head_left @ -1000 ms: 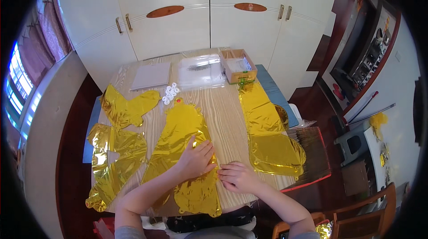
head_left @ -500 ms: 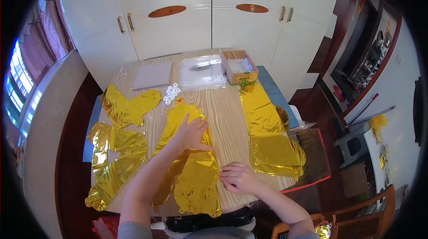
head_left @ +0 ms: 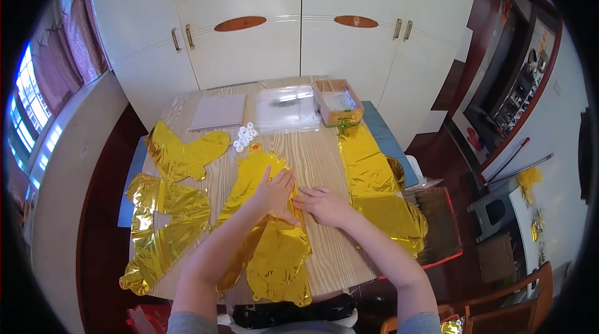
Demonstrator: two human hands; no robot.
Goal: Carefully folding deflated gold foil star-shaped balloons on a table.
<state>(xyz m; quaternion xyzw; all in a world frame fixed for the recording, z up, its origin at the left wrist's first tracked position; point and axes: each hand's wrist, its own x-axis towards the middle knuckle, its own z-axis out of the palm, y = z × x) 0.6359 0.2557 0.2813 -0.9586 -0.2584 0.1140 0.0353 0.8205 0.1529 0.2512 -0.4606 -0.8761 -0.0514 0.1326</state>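
A flat, uninflated gold foil balloon (head_left: 277, 266) lies across the middle of the table, folded over in part. My left hand (head_left: 276, 195) rests on it, palm down with thumb and fingers spread. Against the foil's right edge is my right hand (head_left: 323, 207), its fingers stretched out to the left and their tips at the edge, close to my left hand. Another gold foil balloon (head_left: 168, 225) is spread out on the left, beside a further gold foil piece (head_left: 187, 154). More gold foil (head_left: 384, 215) lies along the table's right side.
At the back of the wood-grain table (head_left: 324, 153) stand a small cardboard box (head_left: 340, 116), clear plastic packs (head_left: 287, 109) and a pale flat board (head_left: 218, 111). Small white rings (head_left: 245, 136) lie in a cluster. A wooden chair (head_left: 508, 303) is at the lower right.
My right hand has moved up along the foil's right edge, from near its lower part to beside my left hand. The left hand stays on the foil, nearly in place.
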